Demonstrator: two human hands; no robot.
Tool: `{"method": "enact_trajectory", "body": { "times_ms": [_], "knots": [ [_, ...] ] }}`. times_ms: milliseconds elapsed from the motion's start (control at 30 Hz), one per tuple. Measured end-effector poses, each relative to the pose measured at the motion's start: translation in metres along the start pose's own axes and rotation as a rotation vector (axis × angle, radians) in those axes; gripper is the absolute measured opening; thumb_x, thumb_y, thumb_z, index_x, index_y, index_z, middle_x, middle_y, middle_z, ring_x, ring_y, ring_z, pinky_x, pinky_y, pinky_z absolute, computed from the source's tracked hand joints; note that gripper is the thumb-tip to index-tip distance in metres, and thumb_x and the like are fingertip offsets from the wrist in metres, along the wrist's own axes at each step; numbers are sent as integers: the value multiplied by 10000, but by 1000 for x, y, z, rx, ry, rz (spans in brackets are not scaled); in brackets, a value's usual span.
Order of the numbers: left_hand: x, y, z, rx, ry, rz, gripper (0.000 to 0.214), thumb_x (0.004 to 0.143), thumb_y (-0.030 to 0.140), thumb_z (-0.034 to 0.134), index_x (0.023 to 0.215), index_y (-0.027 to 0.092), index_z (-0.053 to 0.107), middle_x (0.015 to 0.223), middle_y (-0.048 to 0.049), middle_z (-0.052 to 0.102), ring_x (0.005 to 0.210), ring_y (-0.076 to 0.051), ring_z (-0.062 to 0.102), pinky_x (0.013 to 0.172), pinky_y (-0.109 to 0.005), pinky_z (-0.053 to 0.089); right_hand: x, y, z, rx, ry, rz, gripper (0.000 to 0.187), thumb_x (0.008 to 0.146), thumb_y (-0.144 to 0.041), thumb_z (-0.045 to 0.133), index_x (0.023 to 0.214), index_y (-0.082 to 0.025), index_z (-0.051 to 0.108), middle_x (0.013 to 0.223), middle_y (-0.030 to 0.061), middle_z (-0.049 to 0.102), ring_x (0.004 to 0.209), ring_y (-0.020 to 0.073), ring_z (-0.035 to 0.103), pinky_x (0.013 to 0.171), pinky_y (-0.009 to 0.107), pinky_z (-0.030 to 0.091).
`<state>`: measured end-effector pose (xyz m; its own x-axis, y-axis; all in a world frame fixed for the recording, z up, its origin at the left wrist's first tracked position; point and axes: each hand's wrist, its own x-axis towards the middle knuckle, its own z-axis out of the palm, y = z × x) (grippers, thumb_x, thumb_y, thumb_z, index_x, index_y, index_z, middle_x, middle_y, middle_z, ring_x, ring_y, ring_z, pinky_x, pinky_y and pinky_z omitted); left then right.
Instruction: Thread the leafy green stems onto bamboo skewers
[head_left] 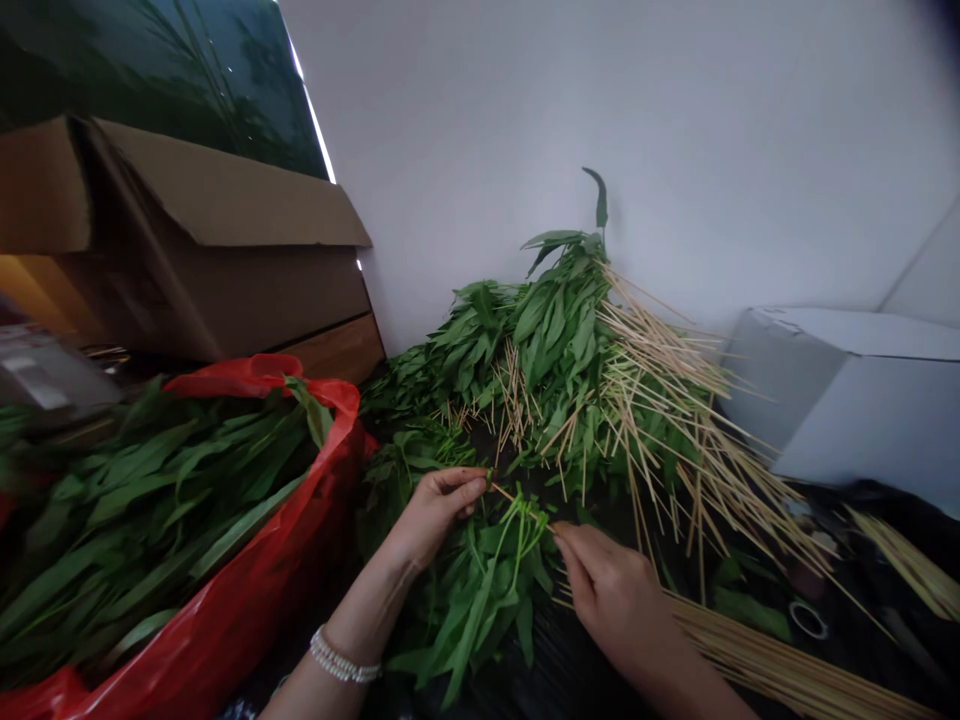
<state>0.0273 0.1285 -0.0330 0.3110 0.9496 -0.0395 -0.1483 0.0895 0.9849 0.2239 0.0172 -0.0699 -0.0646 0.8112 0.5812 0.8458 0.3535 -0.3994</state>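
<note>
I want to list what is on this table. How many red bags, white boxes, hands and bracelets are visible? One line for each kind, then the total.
red bag: 1
white box: 1
hands: 2, the left hand pinching greens, the right hand holding a skewer
bracelet: 1
Total: 5

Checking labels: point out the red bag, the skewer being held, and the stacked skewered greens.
red bag (247, 595): head view, on its front wall.
skewer (508, 496): head view, bare stretch at mid-length.
skewered greens (555, 330): head view, leaves high in the heap.
</note>
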Motion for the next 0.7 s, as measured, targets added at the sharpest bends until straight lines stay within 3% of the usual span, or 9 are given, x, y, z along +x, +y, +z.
{"method": "enact_trajectory", "body": {
  "times_ms": [333,700],
  "knots": [
    [0,1,1,14,70,14,317,515,343,878,754,165,770,666,-15,677,520,-52,451,502,-179,333,0,-1,-1,-7,9,-18,293,965,-196,347,1023,-185,635,848,48,694,763,161,683,729,269,510],
    [0,-2,1,149,39,50,337,558,394,851,780,155,766,674,-30,689,549,-83,478,517,-195,346,-2,-1,1,10,-29,12,288,962,-188,347,1032,-185,626,851,40,686,775,174,681,720,284,498]
  ]
}}
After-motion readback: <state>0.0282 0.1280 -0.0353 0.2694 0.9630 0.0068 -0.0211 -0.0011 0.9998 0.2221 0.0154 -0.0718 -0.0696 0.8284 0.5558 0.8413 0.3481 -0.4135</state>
